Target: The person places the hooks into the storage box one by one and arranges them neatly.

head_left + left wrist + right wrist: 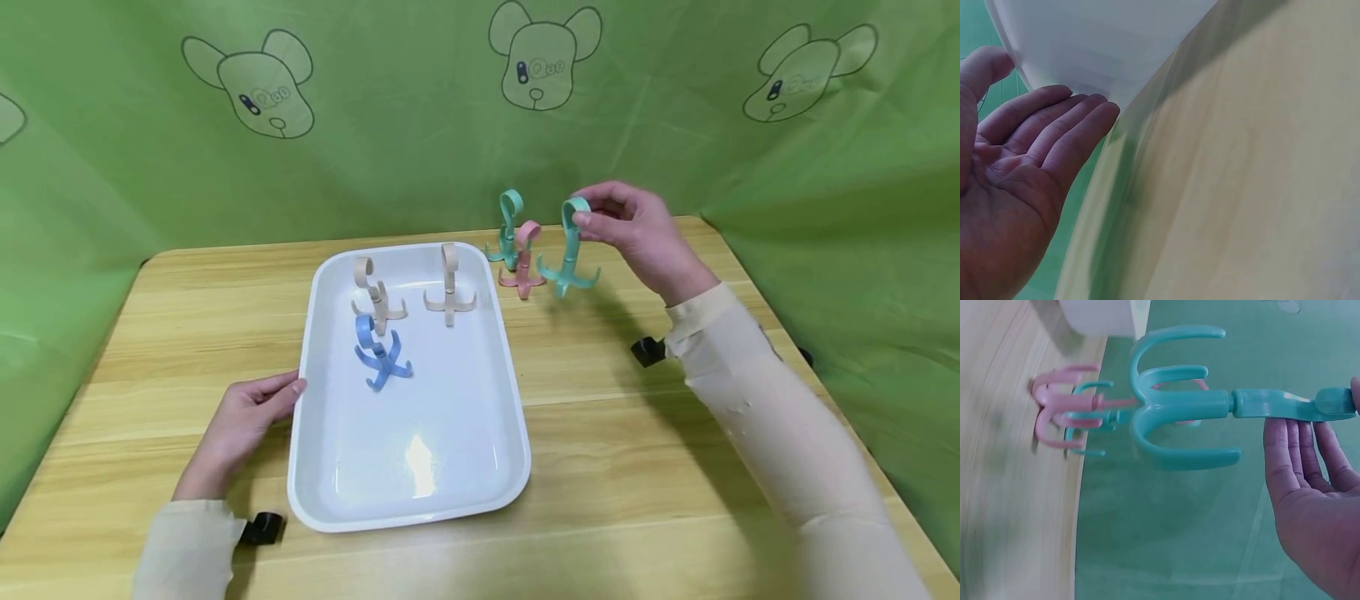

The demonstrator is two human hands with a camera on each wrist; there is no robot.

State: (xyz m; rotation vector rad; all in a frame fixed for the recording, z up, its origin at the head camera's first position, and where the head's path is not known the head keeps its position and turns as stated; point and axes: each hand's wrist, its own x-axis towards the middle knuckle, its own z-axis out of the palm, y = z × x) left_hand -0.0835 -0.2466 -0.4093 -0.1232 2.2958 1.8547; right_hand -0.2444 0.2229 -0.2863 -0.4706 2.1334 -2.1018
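My right hand (637, 229) pinches a teal four-pronged hanging hook (570, 258) by its curled top, thumb over the loop, and holds it above the table with the prongs downward. Beyond it in the right wrist view are a pink hook (1063, 403) and a second teal hook (508, 229), both standing on the table. My left hand (243, 417) holds the left edge of a white tray (300, 467); its thumb lies at the rim and its fingers (1079, 134) touch the outer wall. In the tray stand two beige hooks (449, 292) (378, 304) and a blue hook (382, 362).
Everything stands on a light wooden table (600, 500). Green cloth (405, 183) printed with bear-like heads hangs behind the table and down its sides. The pink and teal hooks stand close by the tray's far right corner. Black wrist mounts (262, 528) (648, 351) stick out beside both sleeves.
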